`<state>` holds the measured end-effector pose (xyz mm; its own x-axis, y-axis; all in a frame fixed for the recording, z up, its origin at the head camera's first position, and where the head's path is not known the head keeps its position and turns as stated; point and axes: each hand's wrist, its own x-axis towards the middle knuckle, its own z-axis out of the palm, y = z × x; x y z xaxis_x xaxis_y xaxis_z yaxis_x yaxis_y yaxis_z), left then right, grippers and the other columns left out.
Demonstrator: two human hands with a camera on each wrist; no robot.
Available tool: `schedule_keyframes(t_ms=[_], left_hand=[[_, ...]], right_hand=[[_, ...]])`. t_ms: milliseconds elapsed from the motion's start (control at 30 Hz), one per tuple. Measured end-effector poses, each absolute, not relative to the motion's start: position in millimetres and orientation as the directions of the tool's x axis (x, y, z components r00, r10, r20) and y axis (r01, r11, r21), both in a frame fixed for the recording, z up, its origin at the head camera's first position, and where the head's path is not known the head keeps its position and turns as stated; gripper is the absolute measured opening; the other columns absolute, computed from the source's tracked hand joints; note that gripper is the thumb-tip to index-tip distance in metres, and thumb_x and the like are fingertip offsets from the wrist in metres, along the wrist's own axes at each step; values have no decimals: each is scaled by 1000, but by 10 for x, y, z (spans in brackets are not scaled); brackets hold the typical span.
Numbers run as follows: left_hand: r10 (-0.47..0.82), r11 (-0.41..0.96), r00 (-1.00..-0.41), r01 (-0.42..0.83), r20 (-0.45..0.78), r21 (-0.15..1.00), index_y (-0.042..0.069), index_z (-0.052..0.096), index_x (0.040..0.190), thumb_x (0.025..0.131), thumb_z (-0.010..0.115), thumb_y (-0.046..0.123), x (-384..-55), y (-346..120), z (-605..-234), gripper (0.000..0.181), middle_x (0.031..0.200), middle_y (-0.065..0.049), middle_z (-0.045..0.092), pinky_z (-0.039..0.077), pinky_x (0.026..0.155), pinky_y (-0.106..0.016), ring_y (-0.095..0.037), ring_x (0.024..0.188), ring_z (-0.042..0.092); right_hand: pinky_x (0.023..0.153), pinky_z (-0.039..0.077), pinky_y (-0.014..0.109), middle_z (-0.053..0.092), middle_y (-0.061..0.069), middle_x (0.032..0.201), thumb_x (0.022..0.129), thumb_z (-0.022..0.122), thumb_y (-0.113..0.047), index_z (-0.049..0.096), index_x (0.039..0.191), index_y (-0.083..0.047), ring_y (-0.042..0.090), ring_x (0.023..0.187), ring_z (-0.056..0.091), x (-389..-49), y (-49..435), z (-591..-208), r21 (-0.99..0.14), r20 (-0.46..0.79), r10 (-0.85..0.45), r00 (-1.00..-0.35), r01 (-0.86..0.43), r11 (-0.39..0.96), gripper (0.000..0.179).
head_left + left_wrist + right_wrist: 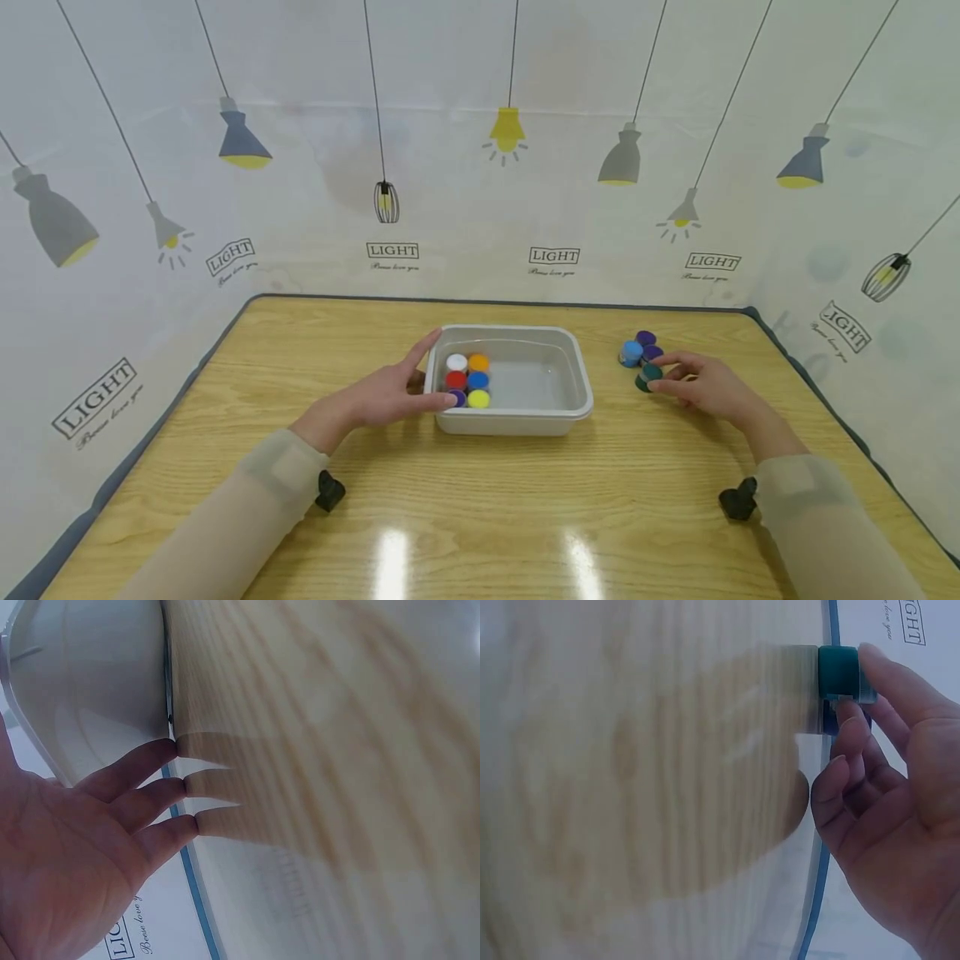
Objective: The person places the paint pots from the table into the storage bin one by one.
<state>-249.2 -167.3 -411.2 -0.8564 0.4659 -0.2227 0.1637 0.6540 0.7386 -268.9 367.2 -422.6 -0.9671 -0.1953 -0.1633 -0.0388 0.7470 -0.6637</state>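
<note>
My left hand (386, 394) rests at the left end of a pale grey plastic tub (510, 423). Its thumb lies over the front left rim and its index finger reaches along the far left corner. In the left wrist view the other fingers (154, 840) are extended, their tips on the table beside the tub wall. With thumb and index finger my right hand (708, 389) pinches a small green jar (838, 671) standing on the table. Right behind that jar are a light blue jar (631, 353) and two purple jars (646, 338).
Inside the tub's left part stand several small jars with white, orange, red, blue, purple and yellow (478, 399) tops. Wood-grain table (495, 508) surrounds the tub, and a lamp-print sheet (450, 150) rises behind its dark edge.
</note>
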Motion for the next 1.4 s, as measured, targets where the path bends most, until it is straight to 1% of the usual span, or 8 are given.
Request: schedule_keyframes(t_ms=[133,333,467,600,733,900,1133,1400], left_hand=[[466,655,-857,166,-221,737,52,-7,173,95,71,75,-2487,-1674,-4115,113,170,-19,50,35,128,-70,-41,155,51],[468,659,-857,178,-214,730,51,-8,173,95,70,75,-2489,-1669,-4119,112,168,-20,51,36,127,-70,-42,153,53],[468,660,-857,177,-215,730,51,-7,174,95,70,75,-2483,-1670,-4117,113,168,-19,52,36,127,-69,-41,153,53],[465,659,-858,172,-217,732,51,-7,173,95,70,75,-2486,-1675,-4123,112,169,-19,51,35,128,-70,-42,154,52],[462,662,-861,174,-214,729,51,-8,173,95,69,76,-2495,-1674,-4131,113,169,-19,51,36,127,-70,-42,154,52],[458,667,-862,173,-216,725,52,-8,173,94,69,78,-2491,-1669,-4126,114,168,-17,52,38,127,-68,-40,153,54],[457,671,-862,173,-218,720,50,-8,174,94,69,78,-2487,-1669,-4114,114,168,-18,52,39,126,-69,-40,152,54],[457,671,-862,171,-221,722,51,-9,173,94,69,78,-2486,-1664,-4114,114,170,-18,49,37,127,-69,-42,155,51]], right_hand=[[75,59,33,68,20,128,105,75,-46,60,154,-7,23,92,65,-2700,3621,-4229,-651,-158,-198,-967,-48,758,64],[71,57,31,67,12,118,102,79,-45,64,147,-9,22,92,61,-2686,3530,-4203,-652,-141,-204,-969,-64,756,59],[70,58,31,67,9,112,102,79,-44,68,142,-12,21,89,61,-2661,3461,-4141,-661,-91,-226,-970,-111,742,52],[69,55,31,66,8,110,103,78,-43,68,138,-13,19,85,60,-2628,3372,-4037,-674,-36,-256,-966,-166,720,47],[70,53,29,68,6,108,103,78,-41,69,136,-14,18,87,60,-2598,3255,-3924,-678,8,-279,-960,-211,704,44],[70,53,29,69,6,103,103,80,-38,71,134,-14,19,86,60,-2594,3102,-3804,-677,62,-301,-951,-262,688,40],[69,49,29,66,6,102,101,82,-41,73,129,-21,21,84,57,-2620,2865,-3683,-676,92,-313,-945,-290,677,36],[65,42,27,63,7,96,98,86,-29,75,125,-17,18,76,50,-2709,2521,-3689,-748,125,-367,-922,-330,575,32]])
